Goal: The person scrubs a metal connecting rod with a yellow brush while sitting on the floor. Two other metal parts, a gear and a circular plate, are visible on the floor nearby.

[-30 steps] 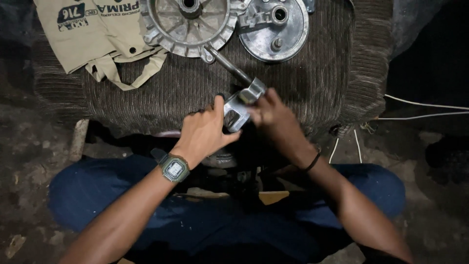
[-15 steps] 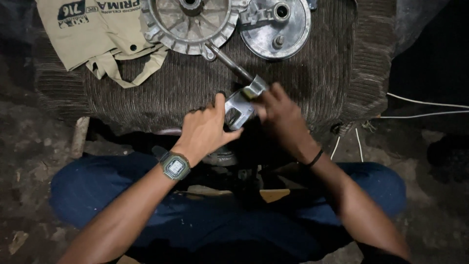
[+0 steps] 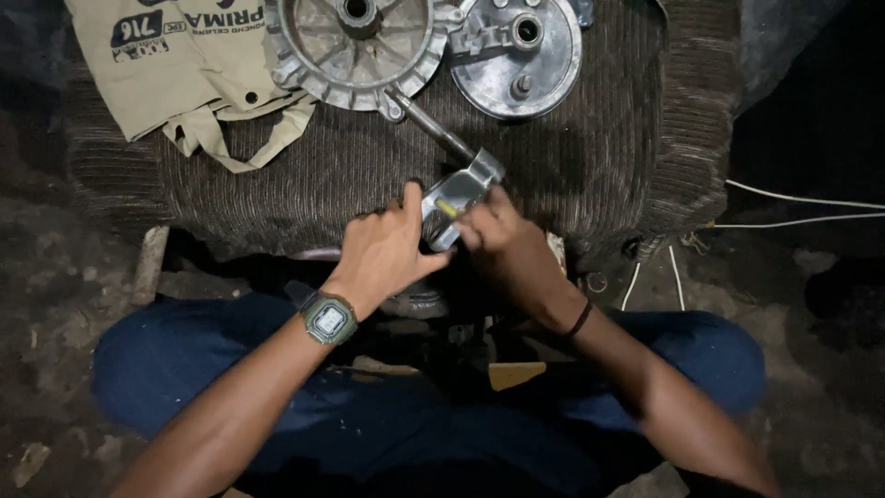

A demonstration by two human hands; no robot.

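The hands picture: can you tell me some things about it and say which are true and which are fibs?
1. Both hands hold one small silvery metal part. True: the left hand and right hand meet on it.
2. The watch is on the right wrist. False: it is on the left wrist.
3. Two round metal parts lie on the ribbed brown mat. True: a finned hub and a flat round plate.
4. The beige cloth bag lies beside the right hand. False: it lies at the mat's far left.
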